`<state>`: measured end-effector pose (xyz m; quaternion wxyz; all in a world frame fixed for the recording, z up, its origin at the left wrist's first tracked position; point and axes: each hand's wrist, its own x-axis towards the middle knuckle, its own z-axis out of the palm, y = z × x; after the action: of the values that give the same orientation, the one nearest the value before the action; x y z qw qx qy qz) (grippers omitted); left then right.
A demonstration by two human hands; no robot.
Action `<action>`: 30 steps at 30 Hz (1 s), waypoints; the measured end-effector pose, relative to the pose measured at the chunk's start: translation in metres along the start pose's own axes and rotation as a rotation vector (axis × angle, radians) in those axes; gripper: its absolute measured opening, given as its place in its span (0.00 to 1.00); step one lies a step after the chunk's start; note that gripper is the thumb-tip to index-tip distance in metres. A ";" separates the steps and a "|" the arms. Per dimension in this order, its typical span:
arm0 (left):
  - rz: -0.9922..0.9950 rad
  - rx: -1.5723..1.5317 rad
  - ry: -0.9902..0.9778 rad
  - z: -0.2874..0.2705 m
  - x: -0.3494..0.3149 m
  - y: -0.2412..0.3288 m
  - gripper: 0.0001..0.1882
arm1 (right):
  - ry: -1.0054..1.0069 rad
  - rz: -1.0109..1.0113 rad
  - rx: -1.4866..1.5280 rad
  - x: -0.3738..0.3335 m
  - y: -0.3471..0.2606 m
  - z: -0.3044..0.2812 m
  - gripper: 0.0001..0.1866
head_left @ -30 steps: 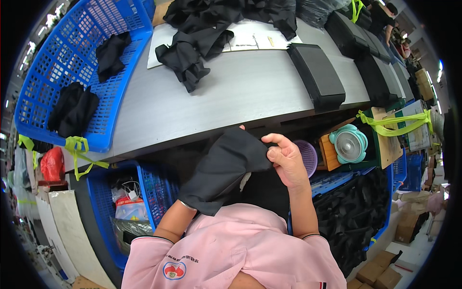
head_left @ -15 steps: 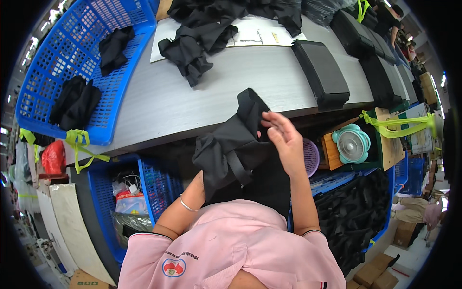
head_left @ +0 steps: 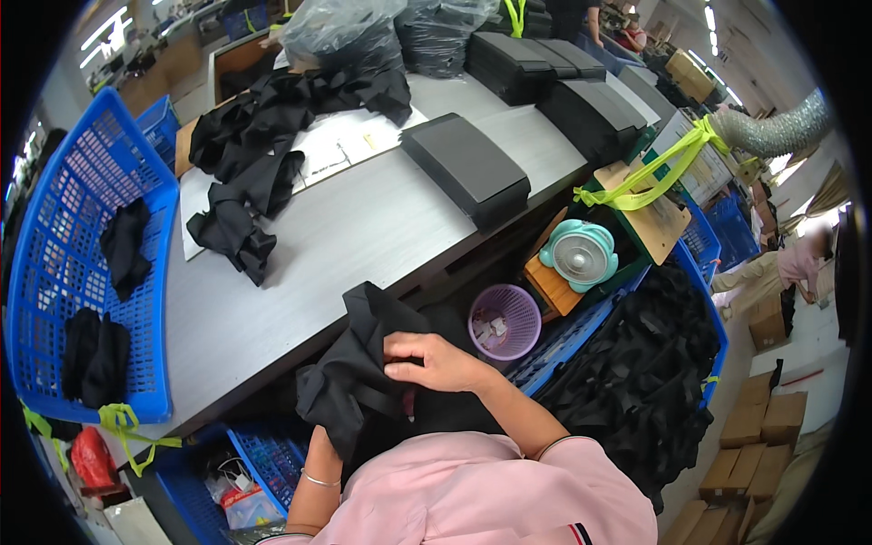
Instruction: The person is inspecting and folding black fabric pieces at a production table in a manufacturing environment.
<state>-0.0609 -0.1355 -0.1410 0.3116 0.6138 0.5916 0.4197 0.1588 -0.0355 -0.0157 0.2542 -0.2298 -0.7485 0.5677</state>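
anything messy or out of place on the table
Nothing seems spilled or damaged; only the black cloth heap looks untidy, crumpled and trailing off the white board onto the table, unlike the neat black stack.

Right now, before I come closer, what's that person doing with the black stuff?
Someone in a pink shirt is handling a piece of black cloth in front of them, beside a gray table. Their right hand is at the cloth. Their left arm goes up under it, so I can't make out that hand. More black cloth lies on the table and in a blue basket.
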 end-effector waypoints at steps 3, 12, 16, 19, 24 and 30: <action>0.020 0.094 0.057 0.002 -0.008 -0.005 0.19 | -0.010 0.047 -0.085 -0.007 -0.007 0.000 0.12; -0.090 0.148 -0.195 0.000 -0.020 -0.004 0.17 | 0.318 0.034 -0.531 -0.014 0.021 0.023 0.04; 0.075 -0.079 -0.170 0.045 -0.078 -0.141 0.19 | 0.316 0.244 0.125 -0.013 0.032 0.020 0.12; 0.234 0.402 -0.207 0.008 -0.007 -0.008 0.15 | 0.262 0.214 0.238 -0.027 0.051 0.015 0.19; 0.081 0.047 -0.074 0.038 -0.026 -0.081 0.14 | 0.043 0.169 0.397 -0.023 0.030 0.004 0.20; 0.227 0.235 -0.077 0.010 -0.013 -0.012 0.13 | 0.320 0.231 -0.113 -0.019 0.035 0.022 0.14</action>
<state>-0.0570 -0.1455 -0.1582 0.2106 0.7246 0.5509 0.3564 0.1612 -0.0549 -0.0564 0.2898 -0.4150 -0.6980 0.5066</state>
